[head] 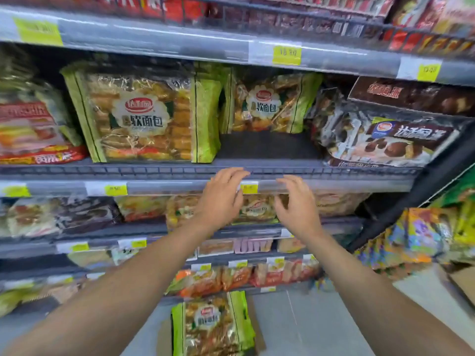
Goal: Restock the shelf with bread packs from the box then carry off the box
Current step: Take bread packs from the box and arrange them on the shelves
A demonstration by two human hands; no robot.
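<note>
A large green-edged bread pack (144,114) stands at the front of the shelf (270,173). A second bread pack (267,104) of the same kind stands further back, with bare shelf in front of it. My left hand (222,199) and my right hand (295,204) hover side by side before the shelf's front rail, fingers loosely spread, holding nothing. Below, at floor level, another green bread pack (210,327) stands upright in the box (258,330), whose brown edge barely shows beside it.
Dark chocolate-cake packs (385,140) fill the shelf's right side and red-labelled packs (33,129) the left. Lower shelves hold more packaged bread. A rack of colourful snack bags (424,235) stands at right, with a cardboard edge (462,283) on the grey floor.
</note>
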